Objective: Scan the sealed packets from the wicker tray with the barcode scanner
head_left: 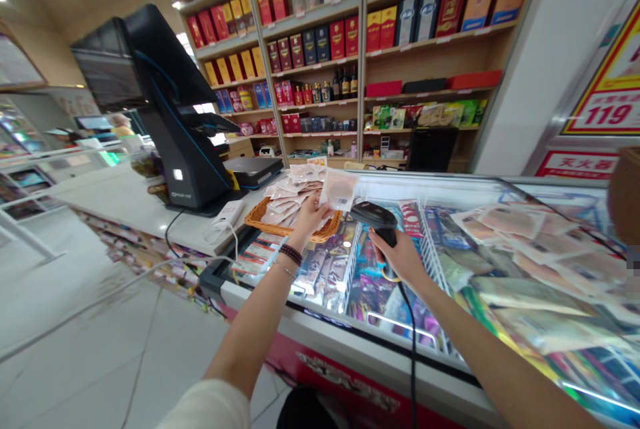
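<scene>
My left hand (313, 214) pinches a flat, clear-and-white food packet (340, 189) by its lower left edge, raised over the right end of a wicker basket (257, 217). Similar packets (293, 196) are heaped in that basket. In my right hand (400, 256) is a black barcode scanner (375, 214), gripped by its handle, its head turned toward the packet with a small gap between them. A black cable (413, 349) hangs down from the handle. Both hands are above the glass top of a chest freezer (320, 329).
More flat packets (530, 229) lie spread on the freezer glass at the right. On the left counter stand a point-of-sale terminal (185, 169) and a dark flat device (254, 170). A white cable (150, 272) stretches across the left. Shelves of boxed bottles (315, 42) line the back wall.
</scene>
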Action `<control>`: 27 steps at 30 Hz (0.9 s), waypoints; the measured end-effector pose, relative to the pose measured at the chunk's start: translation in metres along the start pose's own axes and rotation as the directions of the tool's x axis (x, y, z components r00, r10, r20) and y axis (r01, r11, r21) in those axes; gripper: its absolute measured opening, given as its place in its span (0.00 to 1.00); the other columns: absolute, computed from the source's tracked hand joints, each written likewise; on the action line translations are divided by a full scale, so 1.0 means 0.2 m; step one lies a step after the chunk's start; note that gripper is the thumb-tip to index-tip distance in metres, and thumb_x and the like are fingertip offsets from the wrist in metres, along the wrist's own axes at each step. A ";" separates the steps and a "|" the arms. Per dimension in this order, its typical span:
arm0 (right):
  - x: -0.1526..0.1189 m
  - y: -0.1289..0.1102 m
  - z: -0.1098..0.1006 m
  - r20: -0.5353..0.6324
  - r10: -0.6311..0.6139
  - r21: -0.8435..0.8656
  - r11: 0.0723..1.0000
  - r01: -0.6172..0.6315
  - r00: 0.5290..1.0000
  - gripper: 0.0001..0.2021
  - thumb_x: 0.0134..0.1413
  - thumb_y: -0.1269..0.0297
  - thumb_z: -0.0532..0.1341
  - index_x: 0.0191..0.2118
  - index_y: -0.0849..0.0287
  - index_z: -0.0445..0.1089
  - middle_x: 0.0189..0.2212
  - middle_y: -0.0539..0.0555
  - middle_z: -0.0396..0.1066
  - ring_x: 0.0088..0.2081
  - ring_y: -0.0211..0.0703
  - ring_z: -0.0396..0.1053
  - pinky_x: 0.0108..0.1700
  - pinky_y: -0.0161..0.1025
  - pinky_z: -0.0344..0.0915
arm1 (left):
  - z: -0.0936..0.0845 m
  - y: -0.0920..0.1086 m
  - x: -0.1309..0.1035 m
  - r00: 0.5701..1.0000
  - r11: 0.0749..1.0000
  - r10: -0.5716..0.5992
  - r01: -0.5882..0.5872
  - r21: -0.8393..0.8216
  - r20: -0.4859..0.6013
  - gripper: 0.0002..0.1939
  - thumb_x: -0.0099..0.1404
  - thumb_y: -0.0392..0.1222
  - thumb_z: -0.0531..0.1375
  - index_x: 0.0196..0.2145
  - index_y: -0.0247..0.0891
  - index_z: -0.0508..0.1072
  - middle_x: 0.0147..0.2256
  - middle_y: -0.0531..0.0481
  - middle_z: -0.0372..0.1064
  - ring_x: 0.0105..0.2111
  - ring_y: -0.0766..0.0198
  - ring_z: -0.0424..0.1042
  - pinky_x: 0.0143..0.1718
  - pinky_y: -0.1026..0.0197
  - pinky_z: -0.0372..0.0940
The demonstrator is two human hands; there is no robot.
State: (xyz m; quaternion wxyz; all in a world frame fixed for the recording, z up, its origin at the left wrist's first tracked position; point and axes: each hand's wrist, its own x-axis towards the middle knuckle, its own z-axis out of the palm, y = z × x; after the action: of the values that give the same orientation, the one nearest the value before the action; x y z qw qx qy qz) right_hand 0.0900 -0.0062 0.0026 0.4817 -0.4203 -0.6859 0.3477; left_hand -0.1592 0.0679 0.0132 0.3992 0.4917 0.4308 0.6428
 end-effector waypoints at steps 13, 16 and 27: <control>0.01 0.02 0.01 0.036 0.047 0.101 0.994 -0.051 0.998 0.22 0.55 0.41 0.64 0.23 0.53 0.65 0.14 0.49 0.67 0.16 0.40 0.64 0.25 0.39 0.63 | -0.02 0.01 -0.04 1.000 0.999 0.025 -0.024 0.049 -0.017 0.21 0.54 0.43 0.72 0.32 0.40 0.61 0.24 0.58 0.70 0.25 0.68 0.74 0.31 0.64 0.70; 0.01 0.02 0.01 0.028 0.052 0.114 0.992 -0.055 0.998 0.22 0.54 0.40 0.64 0.23 0.53 0.65 0.13 0.49 0.66 0.16 0.40 0.63 0.24 0.39 0.62 | -0.02 0.02 -0.04 0.999 0.999 0.024 -0.022 0.049 -0.037 0.20 0.54 0.42 0.72 0.32 0.40 0.61 0.25 0.57 0.72 0.25 0.68 0.75 0.29 0.66 0.70; -0.02 0.10 -0.30 -0.088 0.153 0.238 0.963 -0.129 0.984 0.24 0.49 0.38 0.66 0.21 0.53 0.63 0.13 0.48 0.64 0.14 0.38 0.60 0.20 0.38 0.59 | 0.17 0.01 0.01 1.000 0.998 -0.018 0.017 0.066 0.025 0.22 0.48 0.43 0.74 0.29 0.39 0.63 0.26 0.57 0.70 0.27 0.66 0.76 0.33 0.62 0.75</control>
State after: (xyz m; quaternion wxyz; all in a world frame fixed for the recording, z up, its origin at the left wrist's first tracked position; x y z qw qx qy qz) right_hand 0.1522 0.0015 0.0010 0.5369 -0.4270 -0.5825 0.4360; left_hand -0.1270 0.0738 0.0204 0.3940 0.5088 0.4509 0.6186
